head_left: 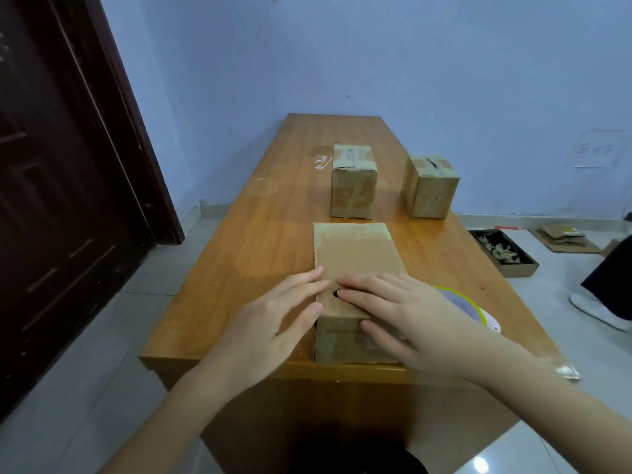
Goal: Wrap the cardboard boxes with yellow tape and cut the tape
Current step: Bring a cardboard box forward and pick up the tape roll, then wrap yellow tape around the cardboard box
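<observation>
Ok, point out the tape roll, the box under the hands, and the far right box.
tape roll (470, 307), head view, on its visible flat side beside the right wrist.
near box (359, 251), head view, on its bare top face.
far right box (432, 196), head view, on its front face.

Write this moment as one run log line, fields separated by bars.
left hand: flat on near box | right hand: flat on box | tape roll: behind right hand | far boxes: taped

Both forearms reach forward, bare. The left hand lies palm down with fingers straight and slightly spread, pointing right. The right hand lies flat too, fingers extended leftward, fingertips of both hands nearly meeting.
</observation>
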{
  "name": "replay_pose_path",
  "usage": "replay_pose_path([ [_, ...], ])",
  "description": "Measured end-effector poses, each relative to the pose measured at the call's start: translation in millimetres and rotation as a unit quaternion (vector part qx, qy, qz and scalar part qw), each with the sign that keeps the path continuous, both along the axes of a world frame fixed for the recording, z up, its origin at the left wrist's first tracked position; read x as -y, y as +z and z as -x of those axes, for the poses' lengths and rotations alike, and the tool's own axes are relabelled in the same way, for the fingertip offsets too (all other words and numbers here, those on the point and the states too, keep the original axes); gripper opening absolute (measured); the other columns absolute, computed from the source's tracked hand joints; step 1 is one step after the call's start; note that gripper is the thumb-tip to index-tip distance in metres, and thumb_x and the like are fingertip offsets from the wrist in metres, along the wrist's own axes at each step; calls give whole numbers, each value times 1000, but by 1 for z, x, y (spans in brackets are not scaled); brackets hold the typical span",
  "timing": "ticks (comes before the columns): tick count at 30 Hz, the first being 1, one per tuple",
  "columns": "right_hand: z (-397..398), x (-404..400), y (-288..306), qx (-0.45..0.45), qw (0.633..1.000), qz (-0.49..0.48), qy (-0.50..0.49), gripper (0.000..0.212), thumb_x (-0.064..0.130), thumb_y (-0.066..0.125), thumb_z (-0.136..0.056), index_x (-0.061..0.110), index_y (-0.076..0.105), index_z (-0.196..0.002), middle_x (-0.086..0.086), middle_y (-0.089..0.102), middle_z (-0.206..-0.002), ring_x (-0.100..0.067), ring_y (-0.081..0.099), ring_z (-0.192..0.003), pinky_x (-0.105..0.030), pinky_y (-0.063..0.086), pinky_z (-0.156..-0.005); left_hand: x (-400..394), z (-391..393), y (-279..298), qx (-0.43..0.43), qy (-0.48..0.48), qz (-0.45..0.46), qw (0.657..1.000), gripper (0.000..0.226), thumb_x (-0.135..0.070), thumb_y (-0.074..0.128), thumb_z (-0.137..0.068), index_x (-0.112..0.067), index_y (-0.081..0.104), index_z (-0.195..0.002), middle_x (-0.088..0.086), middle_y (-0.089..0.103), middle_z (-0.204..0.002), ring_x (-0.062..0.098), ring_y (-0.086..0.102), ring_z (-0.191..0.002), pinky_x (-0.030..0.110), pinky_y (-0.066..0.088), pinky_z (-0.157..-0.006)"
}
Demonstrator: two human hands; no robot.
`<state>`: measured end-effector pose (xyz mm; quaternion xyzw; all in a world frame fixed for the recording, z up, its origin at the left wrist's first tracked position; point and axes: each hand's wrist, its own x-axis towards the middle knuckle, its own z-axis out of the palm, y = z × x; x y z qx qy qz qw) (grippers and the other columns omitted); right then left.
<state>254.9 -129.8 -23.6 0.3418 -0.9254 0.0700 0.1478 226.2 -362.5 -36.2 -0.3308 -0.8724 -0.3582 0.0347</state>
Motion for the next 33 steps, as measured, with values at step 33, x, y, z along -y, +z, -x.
replay_pose_path([
  [33,-43,-97,5,106,882,389,-244,96,48,85,-48,32,38,-130,27,47,-118,24,46,-103,-6,42,-81,-23,-23,12,-27,86,-75,993,65,-52,33,-87,-36,15,-146,-28,12,-147,-17,10,-129,7,19,-104],
])
